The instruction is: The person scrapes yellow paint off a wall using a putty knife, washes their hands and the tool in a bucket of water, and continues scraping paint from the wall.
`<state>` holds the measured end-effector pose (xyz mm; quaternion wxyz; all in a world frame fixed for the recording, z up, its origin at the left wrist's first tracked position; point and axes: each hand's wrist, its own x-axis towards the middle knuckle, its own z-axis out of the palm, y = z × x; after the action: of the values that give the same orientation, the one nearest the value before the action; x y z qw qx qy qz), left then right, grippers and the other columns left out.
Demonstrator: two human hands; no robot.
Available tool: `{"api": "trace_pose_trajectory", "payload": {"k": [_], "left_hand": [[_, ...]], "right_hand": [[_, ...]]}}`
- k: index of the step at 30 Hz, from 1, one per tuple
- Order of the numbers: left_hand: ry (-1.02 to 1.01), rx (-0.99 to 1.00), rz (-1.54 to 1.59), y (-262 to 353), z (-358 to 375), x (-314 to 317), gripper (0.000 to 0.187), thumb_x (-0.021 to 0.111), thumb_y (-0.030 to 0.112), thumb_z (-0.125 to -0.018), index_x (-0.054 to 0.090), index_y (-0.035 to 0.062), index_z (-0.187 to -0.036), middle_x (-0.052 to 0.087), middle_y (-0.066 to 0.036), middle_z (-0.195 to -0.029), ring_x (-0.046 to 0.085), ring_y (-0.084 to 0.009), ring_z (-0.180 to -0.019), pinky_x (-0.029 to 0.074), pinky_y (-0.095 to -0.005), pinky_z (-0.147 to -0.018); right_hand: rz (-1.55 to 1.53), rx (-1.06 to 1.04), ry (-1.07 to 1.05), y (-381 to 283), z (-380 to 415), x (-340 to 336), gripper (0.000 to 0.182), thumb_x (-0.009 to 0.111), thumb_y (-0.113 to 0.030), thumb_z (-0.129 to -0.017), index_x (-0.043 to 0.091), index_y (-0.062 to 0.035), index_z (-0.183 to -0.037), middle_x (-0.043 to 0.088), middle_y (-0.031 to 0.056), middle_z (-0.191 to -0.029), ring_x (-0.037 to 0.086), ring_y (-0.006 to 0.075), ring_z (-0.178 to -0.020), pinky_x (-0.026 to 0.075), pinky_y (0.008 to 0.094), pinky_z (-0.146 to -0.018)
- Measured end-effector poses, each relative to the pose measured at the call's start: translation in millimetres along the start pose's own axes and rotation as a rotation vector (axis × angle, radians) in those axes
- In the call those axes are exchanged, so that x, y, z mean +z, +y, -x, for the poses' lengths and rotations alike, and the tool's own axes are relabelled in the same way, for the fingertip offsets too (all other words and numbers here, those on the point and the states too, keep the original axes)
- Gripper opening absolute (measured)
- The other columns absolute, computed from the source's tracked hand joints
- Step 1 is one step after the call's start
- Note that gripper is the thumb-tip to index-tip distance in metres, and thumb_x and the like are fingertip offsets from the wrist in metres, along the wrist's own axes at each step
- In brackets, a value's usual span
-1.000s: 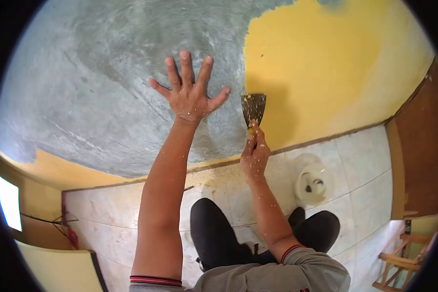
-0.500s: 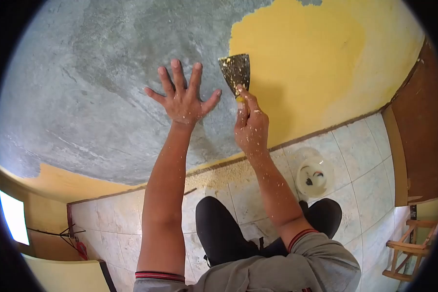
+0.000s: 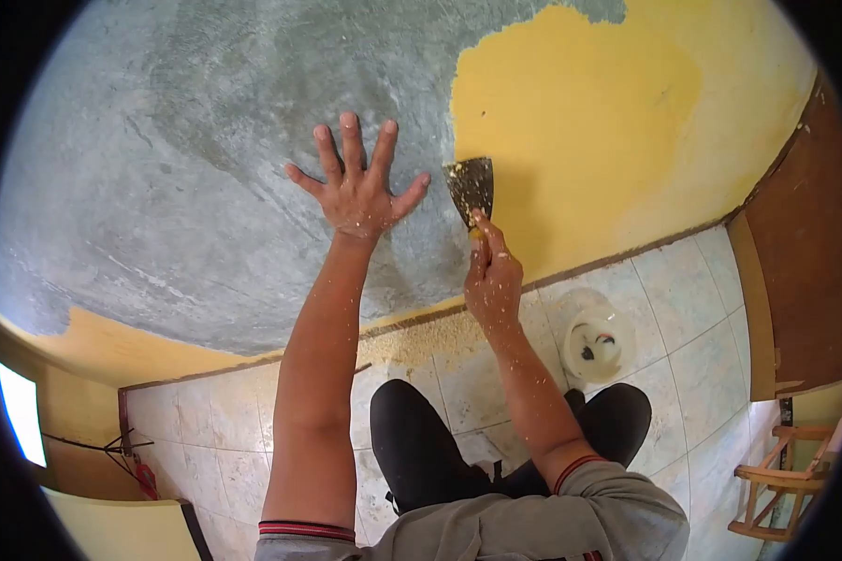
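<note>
My left hand [image 3: 357, 201] lies flat on the bare grey part of the wall [image 3: 225, 178], its fingers spread and holding nothing. To its right, my right hand [image 3: 494, 280] is closed around the handle of a putty knife [image 3: 471, 192]. The wide dark blade is speckled with pale flakes and points up the wall. Its tip meets the ragged border where yellow paint [image 3: 571, 103] gives way to grey. Small flakes also stick to both forearms and to the right fingers. Most of the knife's handle is hidden in my grip.
Paint scrapings [image 3: 412, 344] lie along the wall's foot on the tiled floor [image 3: 627, 290]. A whitish bucket [image 3: 601, 344] with small items inside stands right of my knees. A wooden chair-like frame [image 3: 784, 481] is at lower right, a brown door [image 3: 809, 243] at far right.
My right hand has moved down the wall with the putty knife, drawing the blade lower along the yellow paint's edge. My left hand stays spread on the wall.
</note>
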<state>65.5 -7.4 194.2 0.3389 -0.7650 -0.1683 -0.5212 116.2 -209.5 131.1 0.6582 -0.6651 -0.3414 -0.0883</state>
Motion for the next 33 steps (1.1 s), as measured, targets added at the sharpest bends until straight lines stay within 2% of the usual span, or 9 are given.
{"api": "trace_pose_trajectory", "payload": {"k": [5, 7, 12, 15, 19, 22, 23, 27, 33], "left_hand": [[-0.034, -0.011, -0.003, 0.7, 2.1, -0.9, 0.086, 0.041, 0.08, -0.083, 0.036, 0.0314, -0.154, 0.019, -0.011, -0.165, 0.009, -0.0356, -0.153, -0.017, -0.0658, -0.112], [-0.034, -0.006, -0.001, -1.6, 3.5, -1.4, 0.086, 0.041, 0.08, -0.083, 0.036, 0.0313, -0.154, 0.019, -0.011, -0.165, 0.009, -0.0356, -0.153, -0.017, -0.0658, -0.112], [-0.003, 0.005, -0.005, -1.4, 1.7, 0.7, 0.085, 0.04, 0.079, -0.083, 0.039, 0.0305, -0.153, 0.021, -0.012, -0.164, 0.009, -0.0362, -0.153, -0.017, -0.0654, -0.113], [0.028, -0.039, 0.014, 2.4, 1.1, 2.4, 0.078, 0.037, 0.078, -0.085, 0.041, 0.0353, -0.151, 0.026, -0.009, -0.163, 0.016, -0.0365, -0.151, -0.012, -0.0674, -0.114], [0.019, 0.014, -0.001, 0.0, 2.4, 3.2, 0.085, 0.04, 0.079, -0.084, 0.042, 0.0271, -0.152, 0.023, -0.014, -0.163, 0.009, -0.0372, -0.153, -0.018, -0.0631, -0.114], [0.01, 0.009, 0.0, 0.7, 6.8, 0.9, 0.085, 0.04, 0.078, -0.084, 0.043, 0.0265, -0.151, 0.023, -0.014, -0.163, 0.009, -0.0374, -0.153, -0.018, -0.0631, -0.113], [0.012, 0.014, 0.0, 0.7, 6.6, 0.9, 0.085, 0.04, 0.078, -0.084, 0.043, 0.0264, -0.151, 0.023, -0.014, -0.163, 0.009, -0.0375, -0.153, -0.017, -0.0631, -0.113], [0.056, 0.041, 0.013, -2.6, 2.4, 6.9, 0.085, 0.04, 0.078, -0.085, 0.042, 0.0258, -0.152, 0.022, -0.015, -0.163, 0.008, -0.0376, -0.153, -0.017, -0.0631, -0.113], [0.022, 0.037, -0.018, -0.7, 6.0, 5.2, 0.088, 0.038, 0.079, -0.085, 0.037, 0.0246, -0.154, 0.021, -0.017, -0.163, 0.007, -0.0378, -0.153, -0.018, -0.0616, -0.113]], "right_hand": [[-0.026, -0.105, 0.056, -5.1, -19.2, 2.3, 0.033, 0.053, -0.001, -0.096, 0.062, -0.005, -0.128, 0.07, 0.0214, -0.109, 0.069, 0.0343, -0.096, 0.054, 0.0374, -0.082], [-0.04, 0.065, -0.07, -12.2, -20.7, -2.8, 0.033, 0.052, -0.002, -0.097, 0.061, -0.005, -0.129, 0.069, 0.0207, -0.114, 0.068, 0.0337, -0.101, 0.053, 0.0362, -0.086], [-0.005, 0.021, 0.022, 120.7, 83.1, 39.3, 0.037, 0.051, 0.003, -0.096, 0.06, -0.0052, -0.131, 0.068, 0.0198, -0.119, 0.068, 0.0311, -0.103, 0.053, 0.0327, -0.083], [-0.074, 0.052, 0.021, 145.1, 117.2, 49.3, 0.039, 0.051, 0.005, -0.095, 0.061, -0.0068, -0.131, 0.067, 0.02, -0.118, 0.069, 0.0291, -0.098, 0.053, 0.0316, -0.079], [0.012, 0.012, -0.003, 72.9, 51.5, 38.2, 0.039, 0.054, 0.003, -0.095, 0.062, -0.0111, -0.13, 0.069, 0.0201, -0.098, 0.069, 0.0288, -0.078, 0.053, 0.032, -0.07], [-0.009, 0.042, -0.048, 79.9, 56.4, 35.5, 0.039, 0.054, 0.003, -0.095, 0.062, -0.0101, -0.13, 0.069, 0.0198, -0.094, 0.068, 0.0284, -0.075, 0.053, 0.0322, -0.067], [-0.008, 0.203, -0.123, 87.3, 71.6, 32.8, 0.039, 0.054, 0.004, -0.095, 0.061, -0.0084, -0.13, 0.07, 0.0194, -0.101, 0.069, 0.0267, -0.078, 0.052, 0.0308, -0.069], [-0.125, 0.11, -0.051, 90.1, 76.9, 34.6, 0.035, 0.053, 0.004, -0.095, 0.061, -0.0049, -0.128, 0.07, 0.0162, -0.117, 0.071, 0.0233, -0.093, 0.051, 0.0273, -0.078], [-0.06, 0.258, -0.157, 113.7, 95.0, 29.6, 0.035, 0.053, 0.003, -0.096, 0.061, -0.0048, -0.129, 0.07, 0.0159, -0.117, 0.07, 0.0241, -0.091, 0.051, 0.0278, -0.075]]}}
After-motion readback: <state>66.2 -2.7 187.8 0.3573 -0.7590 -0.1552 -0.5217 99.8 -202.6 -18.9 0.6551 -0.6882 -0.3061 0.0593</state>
